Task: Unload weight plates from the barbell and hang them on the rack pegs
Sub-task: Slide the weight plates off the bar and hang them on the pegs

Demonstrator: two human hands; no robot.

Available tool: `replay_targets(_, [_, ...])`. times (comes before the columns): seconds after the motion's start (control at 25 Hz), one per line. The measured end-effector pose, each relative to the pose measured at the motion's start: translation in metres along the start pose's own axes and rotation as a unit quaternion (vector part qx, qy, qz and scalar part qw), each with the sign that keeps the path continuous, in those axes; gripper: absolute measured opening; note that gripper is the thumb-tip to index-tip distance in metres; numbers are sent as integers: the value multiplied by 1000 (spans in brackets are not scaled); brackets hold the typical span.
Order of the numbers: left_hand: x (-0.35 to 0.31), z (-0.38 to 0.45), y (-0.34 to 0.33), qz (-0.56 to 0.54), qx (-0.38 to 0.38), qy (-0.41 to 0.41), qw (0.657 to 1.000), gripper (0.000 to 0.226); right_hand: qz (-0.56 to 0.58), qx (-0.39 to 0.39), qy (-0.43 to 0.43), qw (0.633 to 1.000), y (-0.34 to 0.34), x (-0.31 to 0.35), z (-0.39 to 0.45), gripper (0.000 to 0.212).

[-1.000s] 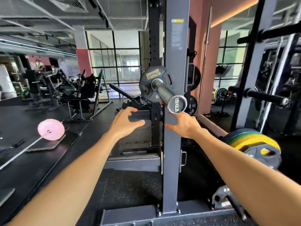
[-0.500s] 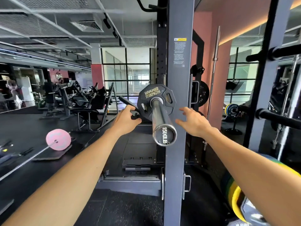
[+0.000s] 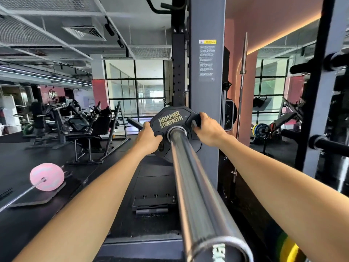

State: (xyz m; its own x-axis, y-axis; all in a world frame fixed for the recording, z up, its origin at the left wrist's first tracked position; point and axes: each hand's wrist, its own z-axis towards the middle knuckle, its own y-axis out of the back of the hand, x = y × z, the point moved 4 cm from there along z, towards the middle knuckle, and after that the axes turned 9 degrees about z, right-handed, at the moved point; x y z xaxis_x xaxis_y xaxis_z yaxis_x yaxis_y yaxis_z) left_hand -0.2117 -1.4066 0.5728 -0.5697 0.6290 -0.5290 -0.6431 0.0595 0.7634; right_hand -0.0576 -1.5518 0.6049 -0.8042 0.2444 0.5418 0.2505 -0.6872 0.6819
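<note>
Plate [image 3: 174, 127] is gripped at nine o'clock by the left hand [image 3: 149, 138] and at three by the right hand [image 3: 209, 129], far along the barbell sleeve [image 3: 190, 178], whose axis is aimed back at six o'clock.

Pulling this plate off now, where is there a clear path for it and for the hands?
The bare sleeve from the plate toward the camera is free. Left of the left hand is open air over bare floor. It is crowded at the right hand, which sits against the grey upright.
</note>
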Motion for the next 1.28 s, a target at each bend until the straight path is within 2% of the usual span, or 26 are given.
replay_targets(0.08, [5, 7, -7, 0, 36, 12, 999, 35, -18, -11, 1, 1000, -7, -1, 14, 29])
replay_targets(0.16, [11, 10, -13, -30, 59, 29, 997, 45, -44, -22, -4, 999, -9, -3, 21, 30])
replay_targets(0.24, [10, 7, -14, -28, 18, 37, 999, 52, -53, -24, -11, 998, -7, -4, 19, 32])
replay_targets(0.4, [-4, -21, 1, 62, -106, 3, 992, 34, -34, -25, -10, 999, 0, -5, -5, 19])
replay_targets(0.6, [-18, -82, 30, 103, -152, 2, 983, 26, -10, -25, 10, 1000, 23, 11, -61, 18])
replay_targets(0.76, [-27, -144, 52, 97, -159, 22, 982, 25, -4, -16, 18, 1000, 51, 30, -113, 19])
replay_targets(1.28, [-53, -292, 110, 121, -149, -2, 981, 36, -10, -21, 22, 999, 110, 73, -255, 20])
